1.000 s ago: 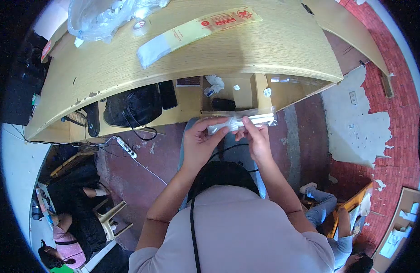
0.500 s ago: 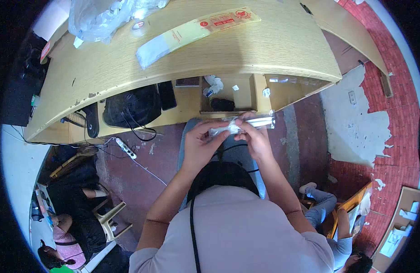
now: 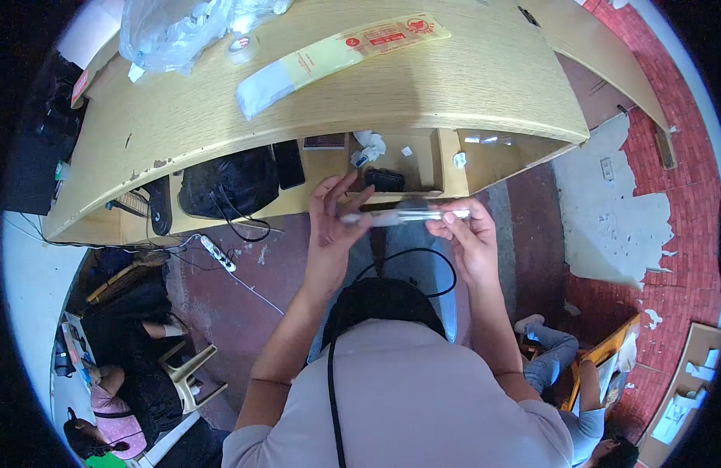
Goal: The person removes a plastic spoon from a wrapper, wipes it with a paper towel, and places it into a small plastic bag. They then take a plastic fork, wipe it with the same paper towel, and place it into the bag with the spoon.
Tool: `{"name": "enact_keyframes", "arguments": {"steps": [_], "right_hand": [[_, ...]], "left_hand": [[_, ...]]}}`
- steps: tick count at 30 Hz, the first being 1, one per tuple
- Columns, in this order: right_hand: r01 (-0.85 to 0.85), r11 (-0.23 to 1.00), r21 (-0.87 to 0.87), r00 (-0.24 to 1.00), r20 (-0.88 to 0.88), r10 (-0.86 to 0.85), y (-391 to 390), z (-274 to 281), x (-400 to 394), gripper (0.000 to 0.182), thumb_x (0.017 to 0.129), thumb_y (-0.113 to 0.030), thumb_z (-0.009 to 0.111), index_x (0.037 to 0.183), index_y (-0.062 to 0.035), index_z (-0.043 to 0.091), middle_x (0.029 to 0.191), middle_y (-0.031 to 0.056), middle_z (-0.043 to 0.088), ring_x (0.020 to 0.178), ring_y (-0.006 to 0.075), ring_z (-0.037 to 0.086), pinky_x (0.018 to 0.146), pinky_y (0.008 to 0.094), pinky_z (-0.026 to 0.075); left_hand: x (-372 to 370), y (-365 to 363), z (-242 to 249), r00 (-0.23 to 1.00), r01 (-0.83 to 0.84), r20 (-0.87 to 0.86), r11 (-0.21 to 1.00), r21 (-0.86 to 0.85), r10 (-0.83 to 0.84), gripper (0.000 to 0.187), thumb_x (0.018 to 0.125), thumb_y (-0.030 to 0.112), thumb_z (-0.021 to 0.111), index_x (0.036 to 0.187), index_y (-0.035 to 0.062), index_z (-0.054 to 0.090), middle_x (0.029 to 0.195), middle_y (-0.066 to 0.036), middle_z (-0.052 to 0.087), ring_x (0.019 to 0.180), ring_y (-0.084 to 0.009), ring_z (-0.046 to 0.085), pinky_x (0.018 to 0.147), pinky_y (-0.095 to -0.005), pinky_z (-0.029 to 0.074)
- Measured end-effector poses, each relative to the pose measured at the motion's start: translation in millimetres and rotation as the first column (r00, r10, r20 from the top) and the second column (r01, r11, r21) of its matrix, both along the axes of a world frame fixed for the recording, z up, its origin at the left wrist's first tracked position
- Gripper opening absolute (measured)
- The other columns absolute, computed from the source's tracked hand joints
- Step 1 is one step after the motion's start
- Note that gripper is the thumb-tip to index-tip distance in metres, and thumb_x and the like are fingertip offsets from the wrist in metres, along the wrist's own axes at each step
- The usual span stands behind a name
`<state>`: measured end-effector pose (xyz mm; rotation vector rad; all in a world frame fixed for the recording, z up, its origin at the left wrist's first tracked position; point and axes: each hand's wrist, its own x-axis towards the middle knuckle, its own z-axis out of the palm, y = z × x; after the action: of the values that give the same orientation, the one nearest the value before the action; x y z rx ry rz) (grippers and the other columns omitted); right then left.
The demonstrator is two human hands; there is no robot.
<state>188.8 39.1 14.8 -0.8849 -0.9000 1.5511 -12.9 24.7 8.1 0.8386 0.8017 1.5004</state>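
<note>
A long, narrow clear plastic packet (image 3: 399, 217) with white stick-like things inside stretches level between both hands, just in front of the desk's shelf. It is smeared by motion, so its contents are hard to make out. My left hand (image 3: 333, 218) pinches the packet's left end between thumb and a finger, the other fingers raised apart. At the right end, my right hand (image 3: 468, 234) grips it between thumb and fingers. Above the hands, on the desk top, lies a long yellow and white plastic wrapper (image 3: 341, 58) with red print.
A clear plastic bag (image 3: 169, 35) and a tape roll (image 3: 240, 49) sit on the desk top (image 3: 485, 86). The shelf below holds a black bag (image 3: 228, 179) and an open box (image 3: 423, 168) with crumpled tissue. A power strip (image 3: 217, 253) lies on the floor. Two other people sit behind.
My hands have moved apart, from bunched around the packet's middle to its two ends. The packet now lies stretched out and level between them.
</note>
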Motion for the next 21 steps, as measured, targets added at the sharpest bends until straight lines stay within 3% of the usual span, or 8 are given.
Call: {"name": "enact_keyframes", "arguments": {"steps": [1, 3, 6, 10, 12, 16, 20, 21], "right_hand": [[0.037, 0.998, 0.043, 0.999, 0.025, -0.038, -3.0, 2.6, -2.7, 0.011, 0.086, -0.001, 0.057, 0.097, 0.0008, 0.056, 0.094, 0.0122, 0.061, 0.084, 0.0233, 0.065, 0.073, 0.0301, 0.056], [0.070, 0.986, 0.152, 0.996, 0.051, -0.079, -9.2, 3.3, -10.9, 0.011, 0.086, 0.001, 0.057, 0.097, 0.0003, 0.056, 0.096, 0.0140, 0.061, 0.087, 0.0233, 0.064, 0.074, 0.0311, 0.056], [0.110, 0.952, 0.284, 0.990, 0.057, -0.131, -15.3, -0.3, -16.4, 0.014, 0.081, 0.007, 0.060, 0.092, -0.0010, 0.059, 0.099, 0.0168, 0.061, 0.094, 0.0229, 0.062, 0.077, 0.0322, 0.053], [-0.157, 0.754, 0.638, 0.835, 0.493, -0.244, -18.0, -6.3, -12.3, 0.017, 0.071, 0.005, 0.067, 0.087, -0.0008, 0.062, 0.100, 0.0166, 0.062, 0.090, 0.0224, 0.063, 0.078, 0.0311, 0.050], [-0.184, 0.765, 0.617, 0.853, 0.487, -0.187, -24.6, -11.5, -12.4, 0.017, 0.070, 0.003, 0.069, 0.085, -0.0009, 0.063, 0.104, 0.0169, 0.060, 0.091, 0.0227, 0.062, 0.079, 0.0303, 0.049], [-0.274, 0.748, 0.605, 0.808, 0.566, -0.161, -30.4, -0.7, -14.1, 0.022, 0.071, -0.001, 0.071, 0.091, -0.0012, 0.061, 0.110, 0.0155, 0.055, 0.095, 0.0216, 0.061, 0.080, 0.0308, 0.050], [-0.220, 0.854, 0.471, 0.904, 0.427, -0.003, -35.5, -5.5, -19.2, 0.038, 0.079, -0.005, 0.066, 0.112, -0.0017, 0.048, 0.115, 0.0122, 0.048, 0.099, 0.0196, 0.057, 0.080, 0.0319, 0.052], [-0.174, 0.952, 0.254, 0.941, 0.327, 0.084, -38.5, -12.9, -22.7, 0.032, 0.083, -0.004, 0.062, 0.110, -0.0011, 0.047, 0.111, 0.0119, 0.051, 0.095, 0.0183, 0.058, 0.077, 0.0312, 0.053]], "left_hand": [[1.1, -1.8, -0.3, 1.000, 0.001, 0.000, 1.000, -0.001, -0.001, 0.061, 0.086, 0.008, 0.057, 0.136, 0.0090, 0.023, 0.131, -0.015, 0.042, 0.119, -0.0256, 0.044, 0.097, -0.0391, 0.040], [2.7, -4.7, -1.4, 0.950, 0.092, 0.312, 0.956, -0.278, -0.001, 0.047, 0.093, 0.024, 0.047, 0.134, 0.0069, 0.030, 0.132, -0.016, 0.040, 0.122, -0.0297, 0.042, 0.100, -0.0441, 0.037], [-1.1, -3.0, -8.3, 0.857, 0.277, 0.505, 0.917, -0.288, -0.101, 0.043, 0.095, 0.031, 0.042, 0.129, 0.0053, 0.037, 0.127, -0.015, 0.047, 0.119, -0.0267, 0.047, 0.098, -0.0408, 0.040], [-2.1, 3.3, -1.6, 0.857, 0.358, 0.467, 0.903, -0.239, -0.216, 0.042, 0.096, 0.032, 0.041, 0.125, 0.0018, 0.042, 0.122, -0.016, 0.053, 0.113, -0.0259, 0.053, 0.096, -0.0393, 0.041], [-2.7, 3.8, -2.3, 0.945, 0.272, 0.263, 0.914, -0.301, -0.195, 0.041, 0.095, 0.029, 0.041, 0.126, 0.0016, 0.043, 0.118, -0.017, 0.056, 0.107, -0.0271, 0.058, 0.092, -0.0407, 0.046], [-5.1, 5.5, 4.5, 0.961, 0.247, 0.201, 0.913, -0.324, -0.189, 0.037, 0.095, 0.026, 0.046, 0.126, 0.0049, 0.044, 0.115, -0.015, 0.059, 0.097, -0.0226, 0.063, 0.081, -0.0327, 0.050], [-7.7, 6.2, 10.8, 0.981, 0.195, 0.069, 0.922, -0.334, -0.182, 0.038, 0.094, 0.023, 0.047, 0.128, 0.0056, 0.043, 0.114, -0.014, 0.060, 0.097, -0.0215, 0.063, 0.077, -0.0301, 0.051], [-8.2, 5.9, 11.4, 0.982, 0.188, 0.042, 0.925, -0.331, -0.185, 0.039, 0.095, 0.024, 0.047, 0.129, 0.0055, 0.042, 0.114, -0.014, 0.060, 0.098, -0.0214, 0.062, 0.078, -0.0300, 0.051]]}}
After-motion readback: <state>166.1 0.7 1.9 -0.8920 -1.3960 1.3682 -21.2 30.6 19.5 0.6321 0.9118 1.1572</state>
